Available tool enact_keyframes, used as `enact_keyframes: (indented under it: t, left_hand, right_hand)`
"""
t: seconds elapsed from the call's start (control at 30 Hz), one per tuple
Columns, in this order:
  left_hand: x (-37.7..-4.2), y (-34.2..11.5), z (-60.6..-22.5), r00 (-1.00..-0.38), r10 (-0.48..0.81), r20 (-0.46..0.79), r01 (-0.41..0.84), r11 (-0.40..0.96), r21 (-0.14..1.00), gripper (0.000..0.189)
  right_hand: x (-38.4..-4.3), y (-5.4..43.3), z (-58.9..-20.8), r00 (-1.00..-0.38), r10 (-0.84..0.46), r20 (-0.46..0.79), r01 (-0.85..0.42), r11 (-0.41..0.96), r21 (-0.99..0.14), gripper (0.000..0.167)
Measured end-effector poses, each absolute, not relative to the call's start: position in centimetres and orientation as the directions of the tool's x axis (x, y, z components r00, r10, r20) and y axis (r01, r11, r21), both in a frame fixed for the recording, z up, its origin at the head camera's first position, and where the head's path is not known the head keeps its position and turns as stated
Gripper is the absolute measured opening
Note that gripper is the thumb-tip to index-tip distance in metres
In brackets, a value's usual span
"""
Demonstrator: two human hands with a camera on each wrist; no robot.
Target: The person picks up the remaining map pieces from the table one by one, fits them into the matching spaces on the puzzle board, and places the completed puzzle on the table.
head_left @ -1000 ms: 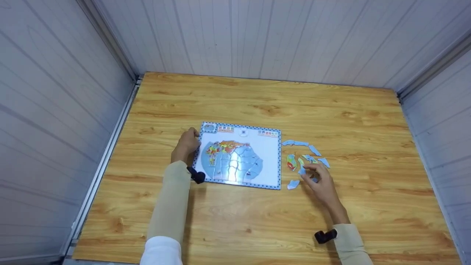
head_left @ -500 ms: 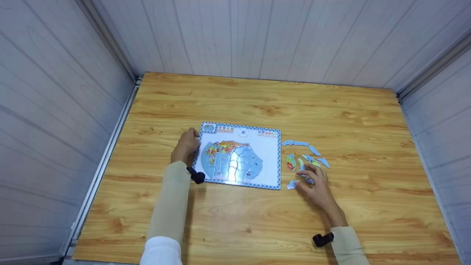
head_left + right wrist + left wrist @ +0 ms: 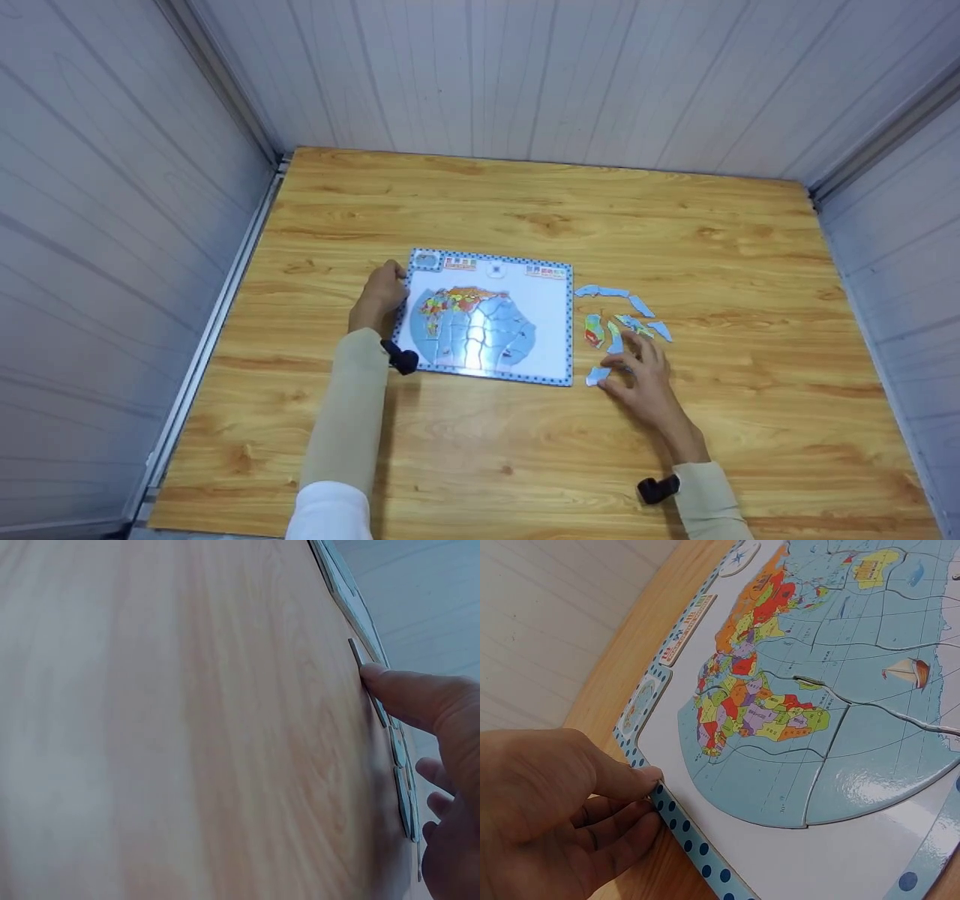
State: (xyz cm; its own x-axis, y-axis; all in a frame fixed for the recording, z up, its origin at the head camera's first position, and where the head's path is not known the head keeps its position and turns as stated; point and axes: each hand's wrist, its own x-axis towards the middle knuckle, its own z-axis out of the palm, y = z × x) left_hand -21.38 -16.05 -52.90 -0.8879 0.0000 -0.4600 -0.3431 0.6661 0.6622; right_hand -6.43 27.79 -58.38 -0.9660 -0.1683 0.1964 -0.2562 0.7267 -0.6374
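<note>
A white puzzle board (image 3: 553, 330) with a blue dotted border and a partly filled world map lies on the table. My left hand (image 3: 381, 292) holds the board's left edge, the thumb (image 3: 646, 778) on the border and the curled fingers against its side. Right of the board, my right hand (image 3: 643, 382) pinches a small light-blue puzzle piece (image 3: 595, 376) between thumb and index finger, the piece lying flat at table level. In the right wrist view the thumb (image 3: 382, 675) touches the piece's near edge. The hand partly hides other pieces.
Several loose puzzle pieces lie above the right hand, including a red-and-green one (image 3: 593, 330), a curved blue one (image 3: 615, 339) and a long pale-blue strip (image 3: 611, 292). The wooden table (image 3: 480, 465) meets pale panel walls (image 3: 495, 82) at the back and sides.
My right hand has moved slightly left and down, from beside the curved piece to the small light-blue piece, its thumb and index closing in. The left hand and board have stayed still.
</note>
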Motion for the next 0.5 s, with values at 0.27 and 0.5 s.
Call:
enact_keyframes:
  t: [0.27, 0.5]
  left_hand:
    - [-21.35, -15.99, -53.03, -0.893, -0.002, -0.449, -0.336, 0.667, 0.665, 0.032]
    - [-21.35, -16.0, -53.07, -0.891, 0.001, -0.454, -0.332, 0.68, 0.653, 0.033]
  right_hand:
    - [-6.38, 27.56, -58.07, -0.967, -0.173, 0.188, -0.254, 0.727, -0.638, 0.015]
    - [-6.4, 27.62, -58.06, -0.959, -0.197, 0.205, -0.283, 0.712, -0.642, 0.02]
